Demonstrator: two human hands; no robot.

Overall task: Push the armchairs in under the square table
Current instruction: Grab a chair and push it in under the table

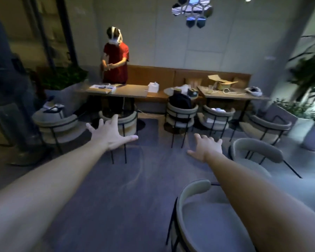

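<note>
Dim café floor (116,206), dark grey: nearest armchair (198,215) at its near right edge, second armchair (256,150) just beyond. Left hand (111,137) and right hand (205,148) are spread, nothing gripped. Thin-legged frames are judged light; the curved backrest (191,190) is best pushed.

Bare dark floor (135,188) lies open in the middle, straight ahead to the row of armchairs (182,113) drawn up at the far tables (131,91). On the right, the nearest armchair (198,220) and a second armchair (258,148) just beyond it block the way; a tall dark column (16,124) crowds the left
</note>
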